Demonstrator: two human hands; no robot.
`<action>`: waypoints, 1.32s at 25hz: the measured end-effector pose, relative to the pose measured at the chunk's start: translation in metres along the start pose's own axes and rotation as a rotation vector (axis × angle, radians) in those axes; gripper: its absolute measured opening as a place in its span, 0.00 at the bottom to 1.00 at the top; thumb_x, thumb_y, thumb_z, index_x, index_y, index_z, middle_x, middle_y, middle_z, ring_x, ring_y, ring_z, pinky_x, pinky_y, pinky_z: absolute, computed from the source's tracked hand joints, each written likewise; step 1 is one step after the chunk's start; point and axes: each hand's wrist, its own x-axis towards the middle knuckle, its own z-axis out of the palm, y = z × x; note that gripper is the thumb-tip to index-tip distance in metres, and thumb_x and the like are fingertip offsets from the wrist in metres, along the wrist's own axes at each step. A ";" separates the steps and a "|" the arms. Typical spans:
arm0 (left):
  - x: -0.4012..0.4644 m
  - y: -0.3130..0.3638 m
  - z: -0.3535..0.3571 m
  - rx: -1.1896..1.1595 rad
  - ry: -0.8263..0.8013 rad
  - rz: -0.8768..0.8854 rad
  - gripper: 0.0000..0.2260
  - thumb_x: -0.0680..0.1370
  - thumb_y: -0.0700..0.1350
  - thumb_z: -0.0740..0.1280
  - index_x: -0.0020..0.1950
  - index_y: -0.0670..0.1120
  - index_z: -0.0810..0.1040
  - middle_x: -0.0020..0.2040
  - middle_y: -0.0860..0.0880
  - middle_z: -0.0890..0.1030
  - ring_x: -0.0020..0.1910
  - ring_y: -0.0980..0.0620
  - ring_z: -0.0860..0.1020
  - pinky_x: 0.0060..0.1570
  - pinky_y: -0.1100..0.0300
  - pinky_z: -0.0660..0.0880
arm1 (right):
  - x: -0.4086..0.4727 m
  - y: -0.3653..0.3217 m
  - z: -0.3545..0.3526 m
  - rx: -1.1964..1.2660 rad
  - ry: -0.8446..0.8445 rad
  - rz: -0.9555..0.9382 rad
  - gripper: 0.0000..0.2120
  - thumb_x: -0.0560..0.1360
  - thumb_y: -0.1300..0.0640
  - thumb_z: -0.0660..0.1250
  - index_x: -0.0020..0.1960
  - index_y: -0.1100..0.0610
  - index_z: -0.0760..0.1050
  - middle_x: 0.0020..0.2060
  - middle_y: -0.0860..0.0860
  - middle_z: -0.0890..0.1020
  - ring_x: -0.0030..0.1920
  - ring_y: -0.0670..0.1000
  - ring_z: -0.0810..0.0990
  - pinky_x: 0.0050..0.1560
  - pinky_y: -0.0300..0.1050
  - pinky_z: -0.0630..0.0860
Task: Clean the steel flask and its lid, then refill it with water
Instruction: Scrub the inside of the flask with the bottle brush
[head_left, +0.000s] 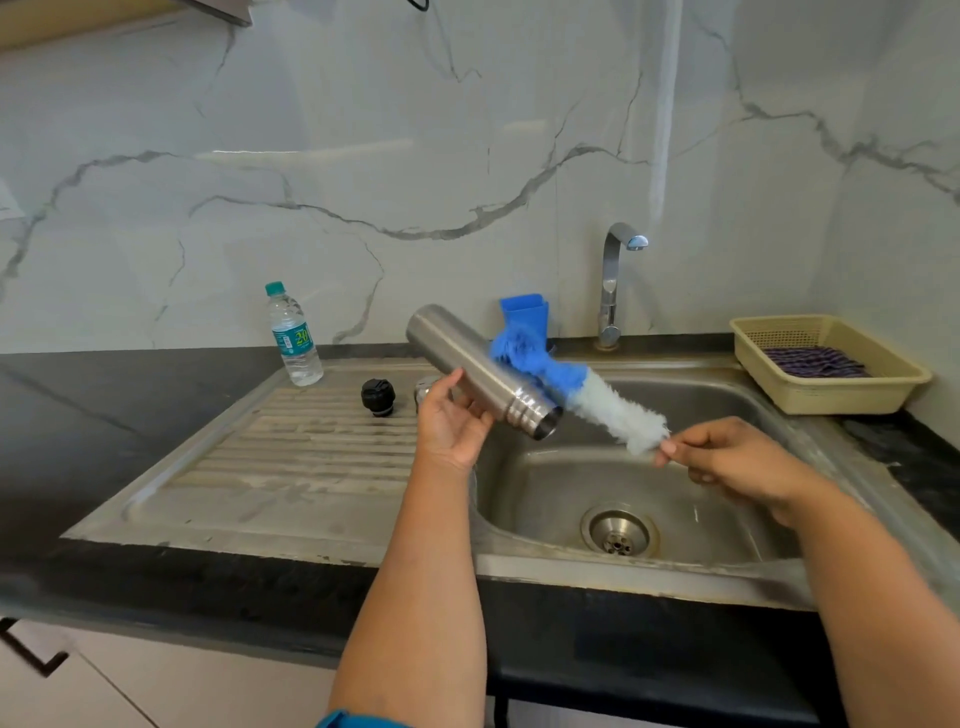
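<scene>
Over the sink (519, 499), the left hand (451, 421) grips the steel flask (475, 366) tilted mouth-down, probably to drain. The right hand (727, 460) pinches the bottle brush (597, 402) just beside the flask's mouth, likely ready to scrub; the black lid (377, 397) waits left of the sink.

Dark surface (104, 415) mid-frame: steel sink (291, 467) set in, beige basket (831, 397) at right, water bottle (293, 338) and black lid (378, 397) on the drainboard.

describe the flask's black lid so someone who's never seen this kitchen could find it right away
Start at the steel sink and go to the ribbed draining board on its left. The black lid stands near the board's back edge, right of the plastic water bottle. It is the only small black, knob-like piece there.
</scene>
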 end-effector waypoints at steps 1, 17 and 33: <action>0.002 -0.001 -0.003 -0.014 0.002 -0.007 0.30 0.71 0.45 0.73 0.70 0.39 0.69 0.54 0.39 0.81 0.54 0.41 0.81 0.53 0.45 0.79 | -0.004 0.003 -0.006 -0.012 -0.024 0.020 0.10 0.76 0.50 0.67 0.43 0.52 0.85 0.25 0.50 0.69 0.26 0.48 0.60 0.27 0.40 0.58; 0.001 0.000 -0.002 0.012 0.036 -0.017 0.26 0.76 0.48 0.68 0.70 0.38 0.70 0.53 0.39 0.82 0.55 0.41 0.80 0.59 0.43 0.77 | -0.003 0.008 -0.016 0.049 -0.133 0.107 0.10 0.77 0.53 0.66 0.45 0.56 0.84 0.26 0.51 0.67 0.24 0.47 0.58 0.22 0.36 0.55; 0.008 -0.047 0.000 0.919 0.273 0.059 0.27 0.64 0.40 0.81 0.58 0.48 0.72 0.52 0.50 0.79 0.50 0.52 0.79 0.47 0.55 0.77 | 0.024 -0.039 -0.004 -0.482 0.384 0.034 0.13 0.81 0.56 0.58 0.57 0.57 0.80 0.51 0.59 0.81 0.51 0.58 0.78 0.52 0.49 0.73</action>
